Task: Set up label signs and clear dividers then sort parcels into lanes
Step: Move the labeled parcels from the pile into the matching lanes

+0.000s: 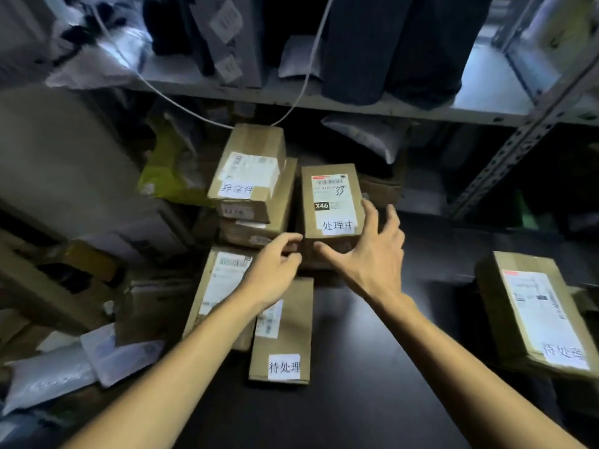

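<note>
Centre carton (pixel 330 202): brown, label face up, 处理中 sign (pixel 337 225) at near edge.
Carton stack (pixel 256 202), 10 o'clock of it: top carton tilted, 异常件 sign (pixel 236 189).
Flat carton (pixel 282 338), 6 o'clock: 待处理 sign (pixel 284 367).
Large carton (pixel 525 312), 4 o'clock: second 待处理 sign (pixel 564 353).

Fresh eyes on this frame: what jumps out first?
Two bare arms reach in, the left hand and right hand meeting at the box with the X46 label in the middle, the right hand's fingers spread along its near right side. Just left of it is a stack of boxes topped with a handwritten paper sign. A large box with another sign lies at the right edge of the dark table.
</note>
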### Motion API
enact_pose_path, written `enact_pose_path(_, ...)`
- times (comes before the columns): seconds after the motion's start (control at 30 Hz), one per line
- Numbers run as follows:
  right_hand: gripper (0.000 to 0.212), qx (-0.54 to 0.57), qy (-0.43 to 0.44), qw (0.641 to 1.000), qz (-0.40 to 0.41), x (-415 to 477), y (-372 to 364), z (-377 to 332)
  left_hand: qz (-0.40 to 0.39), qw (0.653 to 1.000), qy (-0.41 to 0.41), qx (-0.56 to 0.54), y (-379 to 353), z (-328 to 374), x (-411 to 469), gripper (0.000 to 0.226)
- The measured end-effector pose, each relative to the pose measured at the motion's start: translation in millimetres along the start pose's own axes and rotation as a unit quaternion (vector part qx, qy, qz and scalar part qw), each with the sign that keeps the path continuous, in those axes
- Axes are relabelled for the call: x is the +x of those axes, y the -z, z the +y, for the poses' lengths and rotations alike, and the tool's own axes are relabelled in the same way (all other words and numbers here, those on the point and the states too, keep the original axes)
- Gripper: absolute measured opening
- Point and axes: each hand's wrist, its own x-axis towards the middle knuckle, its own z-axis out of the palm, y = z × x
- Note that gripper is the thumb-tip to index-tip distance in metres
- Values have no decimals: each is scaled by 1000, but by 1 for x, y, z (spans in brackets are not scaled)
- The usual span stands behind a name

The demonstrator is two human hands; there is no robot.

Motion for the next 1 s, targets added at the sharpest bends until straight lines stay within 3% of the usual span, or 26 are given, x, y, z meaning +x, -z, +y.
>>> enact_pose_path(0.1, 117, -18, 6, 1000, 1, 28, -18, 3, 2, 1000, -6, 11, -18, 7, 32, 48)
enact_pose_path(0.2, 109, -65, 16, 997, -35, 36, -47, 8, 29, 999, 3, 18, -31, 3, 51, 55)
enact_pose_path(0.3, 102, -107, 18, 994, -17, 37, -61, 17, 79, 995, -41, 43, -40, -3, 55, 51)
enact_pose_path(0.43, 100, -106, 5, 994, 12, 39, -60, 24, 96, 991, -82, 48, -46, -2, 49, 50)
enact_pose_path(0.57, 97, -53, -5, 999, 8, 37, -59, 18, 95, 992, -70, 50, -47, 1, 49, 49)
enact_pose_path(0.7, 90, 2, -24, 1000, 9, 37, -53, 10, 31, 994, -63, 78, -36, 6, 44, 59)
enact_pose_path(0.8, 98, 22, -37, 999, 3, 29, -44, 8, -30, 993, -56, 95, -24, 17, 39, 66)
enact_pose_path(1.0, 107, 53, -40, 995, 79, 8, -2, -2, -55, 996, -36, 61, -5, 50, 25, 55)
